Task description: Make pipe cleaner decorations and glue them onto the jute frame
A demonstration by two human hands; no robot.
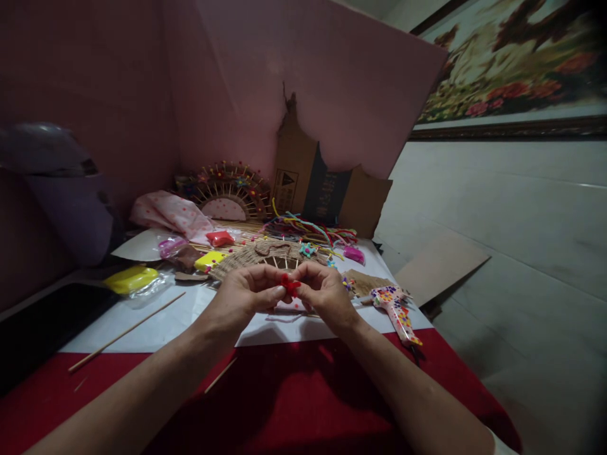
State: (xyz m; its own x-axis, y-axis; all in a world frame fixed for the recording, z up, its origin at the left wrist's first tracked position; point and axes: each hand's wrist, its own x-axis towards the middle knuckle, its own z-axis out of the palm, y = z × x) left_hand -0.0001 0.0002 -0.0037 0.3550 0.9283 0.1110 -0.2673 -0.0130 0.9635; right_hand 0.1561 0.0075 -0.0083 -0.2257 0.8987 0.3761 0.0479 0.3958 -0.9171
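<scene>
Between the fingertips of both hands is a small red flower-like piece (290, 286), with several petal-shaped points. My left hand (251, 289) pinches it from the left, thumb and forefinger closed. From the other side my right hand (323, 292) grips it the same way. Behind the hands lies a woven twine fan-shaped piece (241, 258) with a turquoise flower (307, 250) on it; the hands hide its lower part. A floral-patterned glue gun (396, 313) rests on the table to the right of my right hand.
Yellow clay in a bag (131, 280), a yellow block (208, 260) and a red packet (220, 238) lie left. Coloured pipe cleaners (313, 227) are heaped before torn cardboard (296, 167). A finished-looking fan (227, 193) stands behind. A thin stick (128, 332) crosses the white sheet.
</scene>
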